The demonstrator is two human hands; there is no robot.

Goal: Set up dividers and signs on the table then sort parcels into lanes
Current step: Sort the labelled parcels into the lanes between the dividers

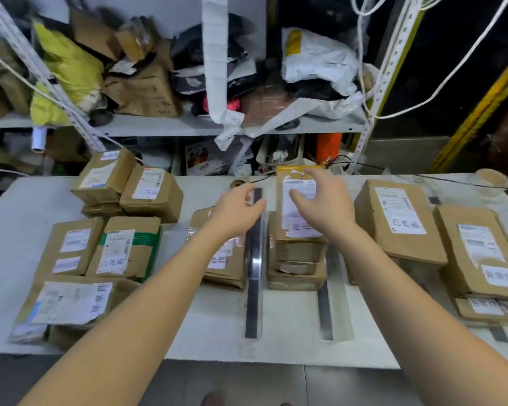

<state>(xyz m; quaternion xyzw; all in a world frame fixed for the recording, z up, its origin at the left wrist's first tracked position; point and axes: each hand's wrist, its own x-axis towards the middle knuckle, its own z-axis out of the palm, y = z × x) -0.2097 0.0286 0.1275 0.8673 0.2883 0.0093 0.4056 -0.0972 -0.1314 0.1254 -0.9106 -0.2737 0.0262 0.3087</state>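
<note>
From the head camera, both bare arms are reaching forward over a white tabletop (pixel 206 317) that is carrying brown parcels laid out in lanes. The left hand (pixel 238 210) is hovering at the far end of a clear divider (pixel 255 259) that is standing on a dark base strip and running from the near edge toward the back; its fingers (pixel 251 190) are curling loosely with the thumb apart, and whether they are touching the divider cannot be told. The right hand (pixel 320 206) is hanging over the top parcel (pixel 298 206) of a middle stack (pixel 296 265), which is sitting just right of that divider; its fingers are spreading open above the white label, gripping nothing (the motion blur is making actual contact impossible to judge). A second divider (pixel 330 288) is standing just right of the stack, with a further dark strip (pixel 499 334) showing near the right edge. Left of the first divider a flat parcel (pixel 223 259) is lying partly under the left forearm, and further left a group of parcels (pixel 115 230) is filling the tabletop's left part. On the right, two large parcels (pixel 399 218) are lying side by side. Behind the tabletop, a shelf (pixel 165 124) is holding bags and boxes in a heap
</note>
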